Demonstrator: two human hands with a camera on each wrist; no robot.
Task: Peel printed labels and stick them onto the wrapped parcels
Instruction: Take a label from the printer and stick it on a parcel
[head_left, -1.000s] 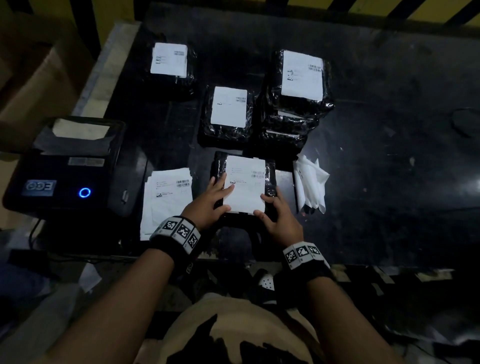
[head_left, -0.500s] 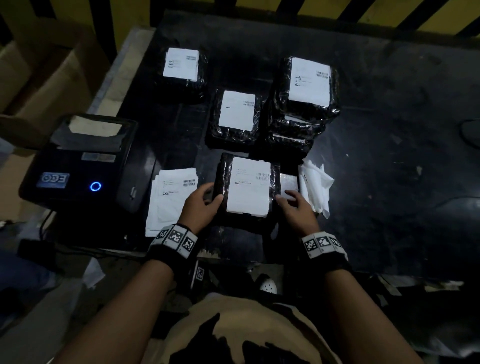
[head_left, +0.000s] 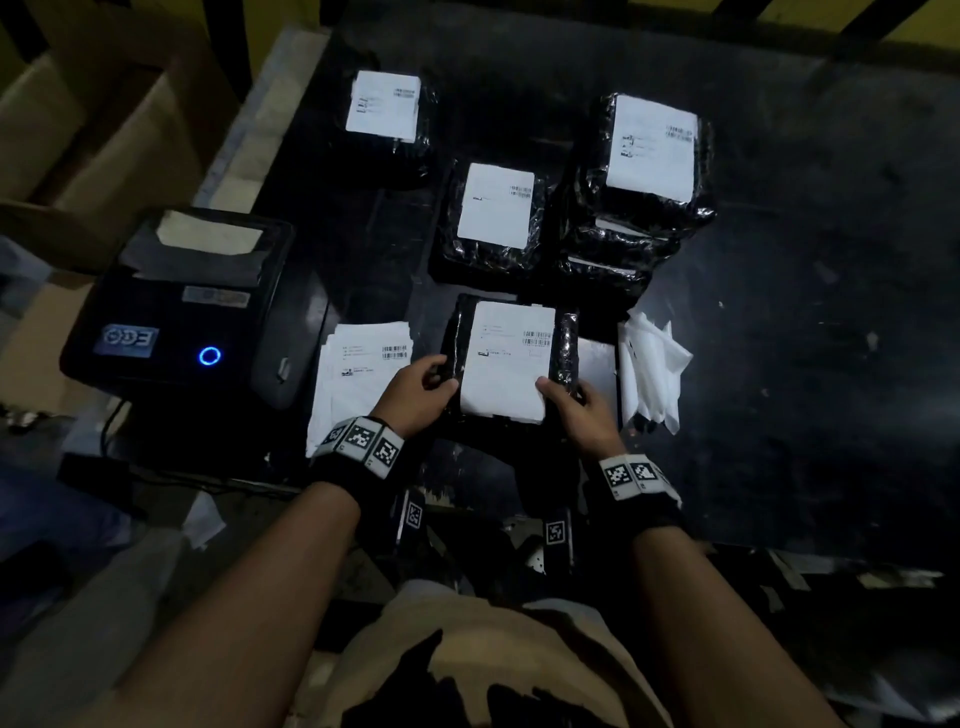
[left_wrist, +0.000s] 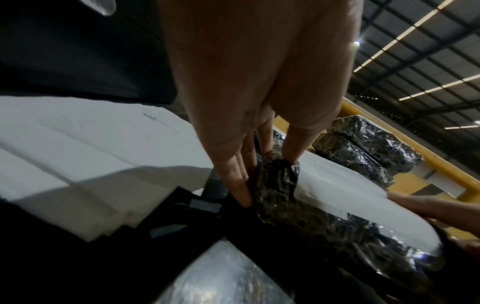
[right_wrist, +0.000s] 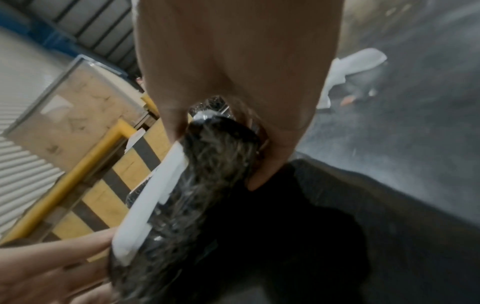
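Both hands grip the nearest parcel (head_left: 511, 358) at the tabletop's near edge: the left hand (head_left: 415, 387) curls round its left side, the right hand (head_left: 582, 410) round its right; its label (head_left: 506, 358) is already on; other labelled parcels (head_left: 496, 218) lie toward the far edge; a stack of printed labels (head_left: 358, 374) remains beside the printer (head_left: 176, 306), so I judge more is left; the parcel's long axis runs near-to-far, barcode toward the right.

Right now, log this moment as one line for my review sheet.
step: parcel labelled | left hand: grips parcel left edge | right hand: grips right edge | label: stuck on top | label stack: left of parcel
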